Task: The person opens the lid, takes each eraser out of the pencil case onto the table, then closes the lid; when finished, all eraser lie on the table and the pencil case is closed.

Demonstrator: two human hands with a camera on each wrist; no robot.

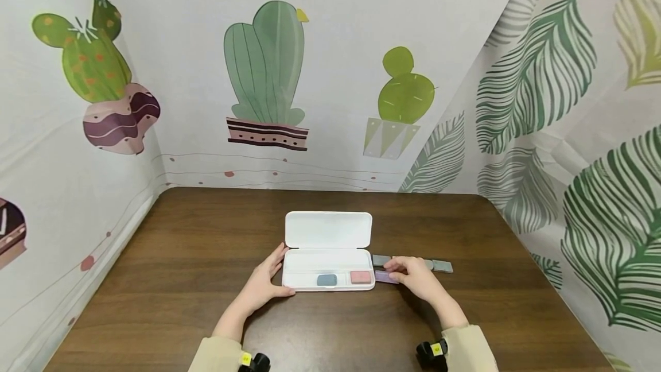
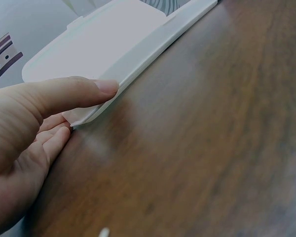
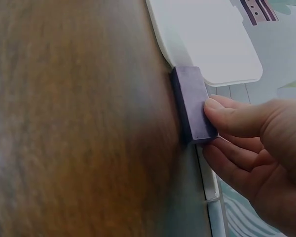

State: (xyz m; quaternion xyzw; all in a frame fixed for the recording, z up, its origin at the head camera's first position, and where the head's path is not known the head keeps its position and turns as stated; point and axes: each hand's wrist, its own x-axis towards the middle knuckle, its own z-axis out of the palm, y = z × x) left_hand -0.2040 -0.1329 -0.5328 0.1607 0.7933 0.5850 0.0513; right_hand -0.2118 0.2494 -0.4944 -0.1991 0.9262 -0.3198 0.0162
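An open white pencil case (image 1: 328, 270) lies on the table with its lid (image 1: 328, 229) folded back. My left hand (image 1: 264, 280) holds its left end, thumb on the front edge and fingers at the side; the left wrist view shows the thumb (image 2: 89, 94) against the rim. In the front of the case lie a blue block (image 1: 327, 280) and a pink block (image 1: 361, 276). Beside the right end, my right hand (image 1: 413, 275) pinches a purple rectangular block (image 3: 191, 103) between thumb and fingers. That block's far end is close to the case; whether they touch, I cannot tell.
A row of grey blocks (image 1: 442, 267) extends right from the case, partly hidden behind my right hand. The brown wooden table (image 1: 206, 234) meets cloth walls printed with cacti and leaves at its back and sides.
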